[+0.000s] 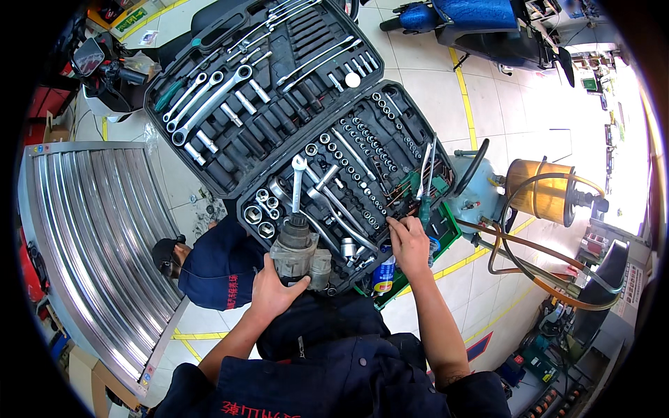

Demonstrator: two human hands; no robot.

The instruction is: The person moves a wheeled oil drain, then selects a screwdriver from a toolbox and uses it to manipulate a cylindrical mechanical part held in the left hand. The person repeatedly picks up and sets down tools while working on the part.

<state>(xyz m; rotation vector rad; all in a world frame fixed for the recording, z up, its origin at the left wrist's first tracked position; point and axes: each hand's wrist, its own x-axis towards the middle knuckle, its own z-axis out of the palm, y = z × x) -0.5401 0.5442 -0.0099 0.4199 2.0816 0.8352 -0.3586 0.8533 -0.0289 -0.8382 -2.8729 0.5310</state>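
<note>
My left hand [277, 291] is wrapped round a grimy grey metal part [296, 254], like a small motor, with a black ribbed top; it is held over the near left edge of the open tool case [237, 198]. Behind its top lies a combination wrench [297, 184]. My right hand [410, 245] is at the near right part of the case, fingers curled together at the small bits. Whatever they pinch is hidden. Right beside those fingers is a green-handled tool [424, 209]. Sockets [261, 212] and a T-shaped wrench [323, 187] lie in the lower half.
A blue and yellow spray can [383, 277] stands in a green tray [446, 233] below the case. At left, another person [219, 268] in dark clothes is beside a ribbed metal platform [97, 258]. Hoses and an amber cylinder [540, 193] stand at right; a blue scooter [474, 17] is behind.
</note>
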